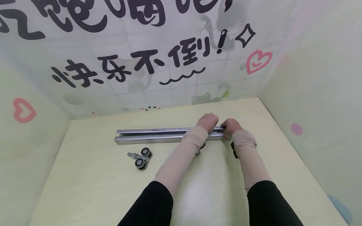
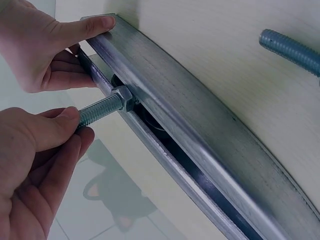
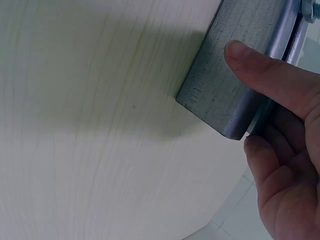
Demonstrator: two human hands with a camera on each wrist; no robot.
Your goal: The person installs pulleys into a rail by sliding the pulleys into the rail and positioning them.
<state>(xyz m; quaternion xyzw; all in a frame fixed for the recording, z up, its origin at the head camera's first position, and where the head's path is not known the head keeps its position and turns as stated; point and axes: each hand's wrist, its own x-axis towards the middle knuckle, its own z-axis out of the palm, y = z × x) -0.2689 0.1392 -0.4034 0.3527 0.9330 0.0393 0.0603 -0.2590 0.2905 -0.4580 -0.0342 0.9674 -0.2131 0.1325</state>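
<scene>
A metal C-channel rail point(image 1: 150, 138) lies along the table with its slot facing up. My left hand point(image 1: 207, 122) pinches the threaded bolt point(image 2: 101, 111) of a roller trolley. The bolt's hex nut point(image 2: 123, 97) sits at the slot, and a dark round wheel point(image 2: 154, 121) shows inside the channel; the rest of that trolley is hidden. At the rail's right end, my right hand point(image 3: 287, 135) grips the channel, thumb on the near side wall and fingers on the far side.
A roller trolley point(image 1: 142, 159) with a bolt and black-rimmed wheels lies on the table point(image 1: 93, 188), left of my left forearm. Another threaded bolt point(image 2: 290, 48) lies near my left wrist, mostly behind the forearm in the head view. Printed cloth walls point(image 1: 181, 91) border the table.
</scene>
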